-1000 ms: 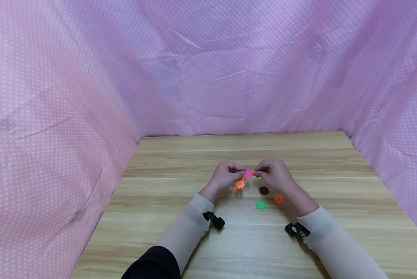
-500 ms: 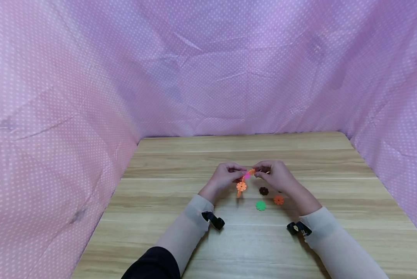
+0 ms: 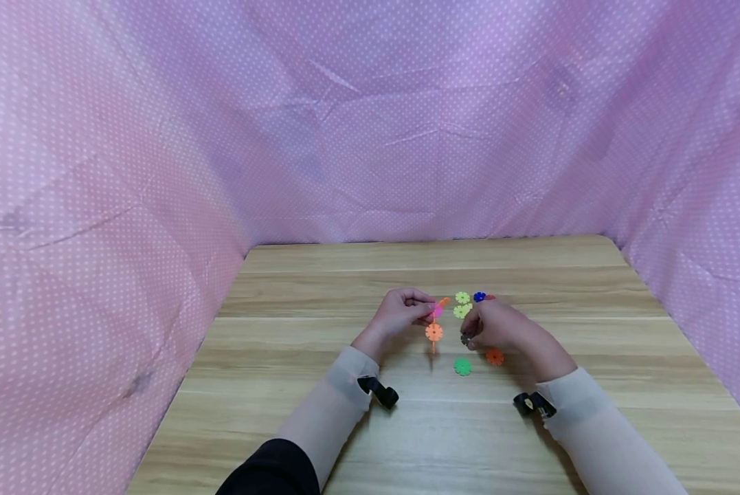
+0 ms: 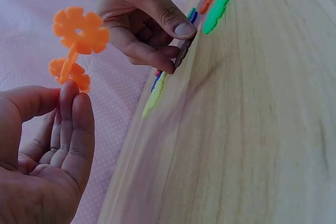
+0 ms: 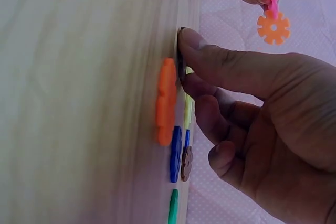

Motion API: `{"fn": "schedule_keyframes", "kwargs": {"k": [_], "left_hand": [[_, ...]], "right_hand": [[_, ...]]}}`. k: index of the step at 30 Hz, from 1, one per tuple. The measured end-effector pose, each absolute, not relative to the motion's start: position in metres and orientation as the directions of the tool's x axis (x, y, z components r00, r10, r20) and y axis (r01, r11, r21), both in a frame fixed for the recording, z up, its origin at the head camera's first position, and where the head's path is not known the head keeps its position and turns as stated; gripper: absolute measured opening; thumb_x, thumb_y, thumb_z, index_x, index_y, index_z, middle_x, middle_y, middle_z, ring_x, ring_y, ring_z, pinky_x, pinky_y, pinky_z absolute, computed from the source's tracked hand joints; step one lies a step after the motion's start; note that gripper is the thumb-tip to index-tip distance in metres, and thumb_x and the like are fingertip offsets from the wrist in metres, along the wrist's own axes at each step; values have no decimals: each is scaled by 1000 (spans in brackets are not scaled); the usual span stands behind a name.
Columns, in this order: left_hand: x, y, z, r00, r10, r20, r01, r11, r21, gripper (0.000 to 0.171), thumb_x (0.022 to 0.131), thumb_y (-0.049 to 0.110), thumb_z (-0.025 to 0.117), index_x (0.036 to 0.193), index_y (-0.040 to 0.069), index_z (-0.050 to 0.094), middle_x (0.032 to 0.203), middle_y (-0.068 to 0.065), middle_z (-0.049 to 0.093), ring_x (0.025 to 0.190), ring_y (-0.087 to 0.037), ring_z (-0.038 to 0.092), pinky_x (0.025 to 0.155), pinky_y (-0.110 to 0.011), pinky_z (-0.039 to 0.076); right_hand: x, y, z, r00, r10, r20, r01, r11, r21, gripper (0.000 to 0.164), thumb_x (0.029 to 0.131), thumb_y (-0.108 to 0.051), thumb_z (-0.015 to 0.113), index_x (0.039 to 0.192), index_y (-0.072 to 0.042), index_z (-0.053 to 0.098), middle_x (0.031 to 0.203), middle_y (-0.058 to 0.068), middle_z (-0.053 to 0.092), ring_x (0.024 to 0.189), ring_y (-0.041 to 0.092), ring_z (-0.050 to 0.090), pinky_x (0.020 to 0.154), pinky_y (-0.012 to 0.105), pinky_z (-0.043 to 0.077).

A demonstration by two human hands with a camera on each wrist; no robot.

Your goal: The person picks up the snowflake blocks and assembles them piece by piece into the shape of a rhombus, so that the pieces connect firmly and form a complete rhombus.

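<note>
My left hand (image 3: 400,313) pinches a small chain of interlocking notched plastic discs, held above the table. A pink disc (image 3: 438,311) is at its fingertips, orange discs (image 3: 434,333) hang below, and another orange piece sticks up at upper right. In the left wrist view two of the orange discs (image 4: 80,30) show beyond the fingertips. Down at the table my right hand (image 3: 502,323) pinches a dark, nearly black notched disc (image 4: 182,53) by its edges between thumb and index finger. The thumb partly covers that disc (image 5: 181,59) in the right wrist view.
Loose discs lie around the right hand: a green one (image 3: 462,366) in front, an orange-red one (image 3: 495,356) beside the wrist, yellow ones (image 3: 462,297) and a blue one (image 3: 479,296) behind. More discs, including a brown one (image 5: 187,163), show under the palm. Pink dotted cloth (image 3: 370,137) surrounds the wooden table.
My right hand has let go of the chain and moved down toward me to the dark disc, uncovering the yellow and blue discs. The chain stays in my left hand, now hanging straighter.
</note>
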State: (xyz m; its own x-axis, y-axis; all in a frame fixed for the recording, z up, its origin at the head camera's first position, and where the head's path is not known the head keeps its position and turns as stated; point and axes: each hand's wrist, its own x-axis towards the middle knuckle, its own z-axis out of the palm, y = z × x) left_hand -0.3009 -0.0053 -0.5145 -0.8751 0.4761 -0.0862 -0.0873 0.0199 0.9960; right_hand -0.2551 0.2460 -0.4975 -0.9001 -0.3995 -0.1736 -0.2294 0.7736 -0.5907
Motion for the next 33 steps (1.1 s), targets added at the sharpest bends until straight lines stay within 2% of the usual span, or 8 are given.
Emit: {"fn": "schedule_keyframes", "kwargs": {"k": [6,13,21,28,33], "left_hand": [[-300,-5,-515,-874,476,-95,-95,25,995,14,99,6,73,111,1,76,96,-13,77,79,-18,74,79,-40,64],[-299,-3,-518,-878,468,-98,-97,25,995,14,97,7,76,109,1,76,95,-12,77,78,-17,73,78,-38,63],[-299,0,-519,-884,459,-94,-97,17,995,12,97,8,77,108,3,77,95,-11,77,78,-17,73,77,-36,63],[-299,2,-517,-880,465,-94,-93,26,995,13,97,5,75,110,1,77,95,-10,77,78,-16,73,78,-36,63],[-299,2,-517,-875,473,-97,-98,24,995,16,97,3,74,112,-2,75,95,-10,76,77,-15,72,76,-33,63]], "right_hand": [[-254,246,-499,-903,-390,-179,-210,765,-609,23,82,1,87,92,-15,73,88,-3,68,81,16,62,74,36,55],[-256,250,-502,-920,-373,-123,-212,735,-644,14,94,-4,78,91,-17,73,85,-3,67,79,16,61,70,35,53],[-264,256,-503,-958,-288,-16,-164,589,-791,5,97,-5,74,101,-5,74,82,4,71,72,22,68,61,32,57],[-264,257,-496,-982,-184,-33,-50,431,-901,14,97,-11,77,104,0,72,91,13,74,85,37,73,73,43,63],[-265,257,-493,-989,-145,-32,-22,356,-934,22,99,-11,75,113,6,72,101,18,75,87,30,74,81,46,63]]}}
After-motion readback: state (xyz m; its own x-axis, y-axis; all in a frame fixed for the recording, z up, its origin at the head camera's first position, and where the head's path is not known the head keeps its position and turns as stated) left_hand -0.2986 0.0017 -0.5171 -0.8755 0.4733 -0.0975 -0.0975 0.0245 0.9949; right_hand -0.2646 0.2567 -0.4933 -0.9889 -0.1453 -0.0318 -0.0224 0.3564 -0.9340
